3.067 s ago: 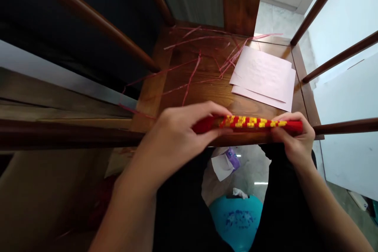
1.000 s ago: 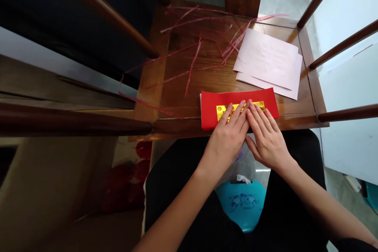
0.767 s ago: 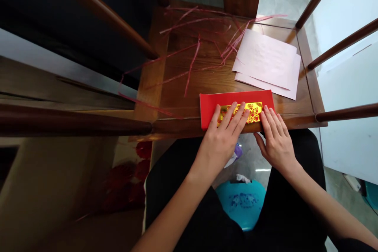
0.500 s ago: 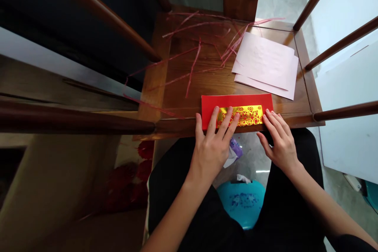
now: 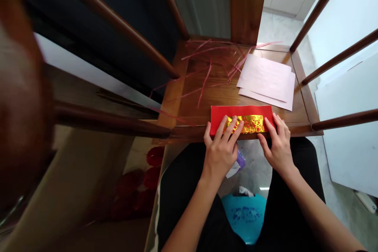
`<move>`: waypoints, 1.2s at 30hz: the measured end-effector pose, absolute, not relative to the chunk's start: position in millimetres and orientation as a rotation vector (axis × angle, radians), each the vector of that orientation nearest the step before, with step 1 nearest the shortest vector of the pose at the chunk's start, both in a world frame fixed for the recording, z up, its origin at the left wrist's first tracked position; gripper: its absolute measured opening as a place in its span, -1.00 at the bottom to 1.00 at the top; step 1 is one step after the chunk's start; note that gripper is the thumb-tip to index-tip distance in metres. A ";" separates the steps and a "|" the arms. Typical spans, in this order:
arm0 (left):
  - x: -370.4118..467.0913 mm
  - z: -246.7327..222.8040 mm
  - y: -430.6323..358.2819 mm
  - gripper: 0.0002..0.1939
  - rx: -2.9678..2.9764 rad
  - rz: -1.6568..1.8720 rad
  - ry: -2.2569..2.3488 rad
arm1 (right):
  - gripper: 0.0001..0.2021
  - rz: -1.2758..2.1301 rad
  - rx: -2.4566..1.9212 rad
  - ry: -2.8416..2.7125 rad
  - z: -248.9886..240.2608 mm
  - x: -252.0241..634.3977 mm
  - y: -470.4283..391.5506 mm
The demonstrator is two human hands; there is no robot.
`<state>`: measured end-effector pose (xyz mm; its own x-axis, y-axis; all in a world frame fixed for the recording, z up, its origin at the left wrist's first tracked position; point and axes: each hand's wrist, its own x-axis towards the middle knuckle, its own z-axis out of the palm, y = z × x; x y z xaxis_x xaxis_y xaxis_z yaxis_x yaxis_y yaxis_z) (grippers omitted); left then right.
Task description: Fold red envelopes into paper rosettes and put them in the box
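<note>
Red paper (image 5: pixel 240 110) lies before us along the near edge of a brown wooden board (image 5: pixel 191 116), its long side running left to right, and we see a shiny gold panel (image 5: pixel 252 125) with round red figures on its nearer part. Our left hand (image 5: pixel 220 153) is open, palm down, fingers spread over the left part of the paper; some cover one end of the gold, while the little finger sits at the left edge. Our right hand (image 5: pixel 279 147) is open too, its fingers laid at the right end and its thumb held apart near the board's front edge. How hard either hand presses, we cannot tell.

Just beyond the paper, to the right, we have two pale pink sheets (image 5: pixel 265 78), overlapping. Thin pink strands (image 5: pixel 204 82) straggle over the rest of the board. Below, between our dark-clothed legs (image 5: pixel 181 193), we can make out a purple packet (image 5: pixel 241 160) and a teal object (image 5: pixel 245 214) with blue marks.
</note>
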<state>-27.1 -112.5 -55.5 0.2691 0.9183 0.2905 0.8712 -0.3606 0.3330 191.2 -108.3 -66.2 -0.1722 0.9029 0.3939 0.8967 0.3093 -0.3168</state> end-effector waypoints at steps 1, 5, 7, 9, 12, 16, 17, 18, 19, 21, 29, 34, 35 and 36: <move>-25.7 -55.9 -111.5 -0.29 2.412 0.651 1.715 | -0.37 -0.009 -1.600 -2.084 -70.1 192.4 -106.6; -17.9 -55.5 -108.9 -0.25 2.427 0.577 1.764 | -0.38 -0.083 -1.658 -2.130 -75.6 186.7 -100.7; -14.6 -55.7 -107.6 -0.24 2.437 0.555 1.796 | -0.39 -0.114 -1.715 -2.108 -72.2 176.2 -100.3; -13.3 -56.4 -105.7 -0.25 2.452 0.534 1.792 | -0.37 -0.098 -1.681 -2.171 -69.1 161.7 -101.2; -14.9 -57.8 -102.8 -0.31 2.479 0.460 1.742 | -0.31 0.029 -1.520 -2.340 -72.9 139.8 -101.2; -18.1 -58.4 -99.5 -0.28 2.500 0.391 1.735 | -0.31 0.049 -1.569 -2.271 -89.4 125.1 -97.4; -18.9 -58.3 -98.2 -0.26 2.512 0.368 1.727 | -0.32 0.042 -1.570 -2.256 -92.8 124.5 -96.5; -19.8 -58.2 -96.5 -0.23 2.521 0.327 1.716 | -0.32 0.039 -1.568 -2.247 -95.4 124.7 -95.7; -20.7 -58.2 -94.5 -0.18 2.526 0.268 1.703 | -0.32 0.041 -1.561 -2.245 -97.1 125.5 -95.0; -22.8 -58.5 -89.8 -0.02 2.527 0.117 1.685 | -0.32 0.064 -1.536 -2.269 -98.2 127.7 -93.9; -26.4 -64.4 -79.3 0.33 2.523 -0.104 1.696 | -0.14 0.114 -1.501 -2.425 -83.2 147.7 -75.7; -28.1 -67.5 -76.5 0.32 2.519 -0.178 1.706 | -0.14 0.105 -1.657 -2.328 -79.9 173.1 -61.2; -28.4 -67.8 -76.2 0.31 2.517 -0.196 1.711 | -0.14 0.108 -1.665 -2.324 -80.8 175.3 -59.7; -28.4 -68.1 -76.0 0.30 2.514 -0.211 1.720 | -0.14 0.111 -1.670 -2.320 -81.8 176.0 -58.4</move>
<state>-28.4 -76.0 -68.1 0.3573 0.9196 -0.1635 0.9318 -0.3629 -0.0050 176.0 -58.4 -81.8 -0.2928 0.9391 0.1799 0.9175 0.3289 -0.2235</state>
